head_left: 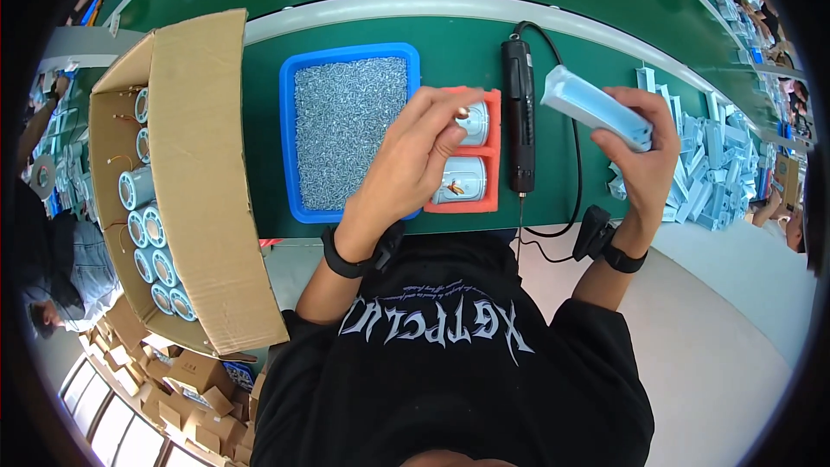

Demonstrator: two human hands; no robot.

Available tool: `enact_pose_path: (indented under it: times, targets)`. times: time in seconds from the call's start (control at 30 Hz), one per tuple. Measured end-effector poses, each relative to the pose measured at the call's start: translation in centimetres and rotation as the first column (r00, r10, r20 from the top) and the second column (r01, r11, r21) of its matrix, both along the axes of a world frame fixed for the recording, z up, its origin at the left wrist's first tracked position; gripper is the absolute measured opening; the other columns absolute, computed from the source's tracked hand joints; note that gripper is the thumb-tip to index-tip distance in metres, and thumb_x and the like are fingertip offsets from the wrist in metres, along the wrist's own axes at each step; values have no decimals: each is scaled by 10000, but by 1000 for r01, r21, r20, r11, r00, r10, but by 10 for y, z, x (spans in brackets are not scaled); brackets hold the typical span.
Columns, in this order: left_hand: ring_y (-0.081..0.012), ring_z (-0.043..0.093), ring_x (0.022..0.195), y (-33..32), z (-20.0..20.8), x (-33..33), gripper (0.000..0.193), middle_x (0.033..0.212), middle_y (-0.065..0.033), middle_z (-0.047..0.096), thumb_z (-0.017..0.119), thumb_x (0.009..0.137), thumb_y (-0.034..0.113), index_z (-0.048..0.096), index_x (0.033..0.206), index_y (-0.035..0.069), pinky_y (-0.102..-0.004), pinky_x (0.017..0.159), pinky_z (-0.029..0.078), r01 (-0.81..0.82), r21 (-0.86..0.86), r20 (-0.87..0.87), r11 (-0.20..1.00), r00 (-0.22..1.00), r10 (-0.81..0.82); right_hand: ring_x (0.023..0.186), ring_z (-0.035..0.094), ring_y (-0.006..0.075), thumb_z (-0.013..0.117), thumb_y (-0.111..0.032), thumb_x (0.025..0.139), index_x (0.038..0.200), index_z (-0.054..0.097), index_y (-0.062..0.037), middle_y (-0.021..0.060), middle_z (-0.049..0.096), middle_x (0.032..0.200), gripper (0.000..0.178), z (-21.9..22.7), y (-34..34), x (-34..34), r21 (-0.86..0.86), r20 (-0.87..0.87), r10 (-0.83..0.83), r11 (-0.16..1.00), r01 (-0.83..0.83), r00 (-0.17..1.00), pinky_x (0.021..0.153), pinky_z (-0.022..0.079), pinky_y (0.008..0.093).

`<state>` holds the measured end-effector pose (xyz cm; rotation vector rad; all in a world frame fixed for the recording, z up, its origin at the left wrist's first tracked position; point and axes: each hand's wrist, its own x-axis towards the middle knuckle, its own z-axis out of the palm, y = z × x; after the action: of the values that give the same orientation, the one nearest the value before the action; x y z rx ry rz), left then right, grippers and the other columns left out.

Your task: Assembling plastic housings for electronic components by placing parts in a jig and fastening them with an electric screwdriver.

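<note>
My right hand (644,143), raised at the right, grips a long pale-blue box-shaped plastic housing (596,107) by its near end. The housing is tilted, its far end pointing up and left. My left hand (406,160) is closed in a pinch over the left edge of an orange foam holder (493,175). A tiny shiny bit shows at its fingertips, too small to name. Two white cylinders lie in the holder; the near cylinder (464,180) has coloured wires on it, and my fingers partly cover the far cylinder (474,125).
A blue tray (289,134) of small metal screws (346,130) stands left of the holder. A black electric screwdriver (520,112) with a cable lies between holder and right hand. An open carton (207,182) with several cylinders is at left; similar housings (700,164) are piled at right.
</note>
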<state>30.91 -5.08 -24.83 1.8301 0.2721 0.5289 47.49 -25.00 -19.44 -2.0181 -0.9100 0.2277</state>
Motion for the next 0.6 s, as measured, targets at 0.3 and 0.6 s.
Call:
enact_pose_path:
  times: [0.3,0.6]
  targets:
    - [-237,624,742,4,-10,4,140,894,-106,649,596,839,-19,680,946,16,-310,652,503,12,127,57,992,998,-20,901,635,203,863,-154,662,1124,542,-25,141,660,995,578,-22,36,-26,585,-249,171,811,7,953,786,516,311]
    - [-252,663,767,4,-5,0,171,896,-117,678,648,772,-34,679,935,6,-299,664,521,62,151,-6,987,998,-62,945,618,250,796,-246,741,1146,452,-49,187,672,1010,567,-13,54,-36,425,243,352,799,-425,904,785,513,324]
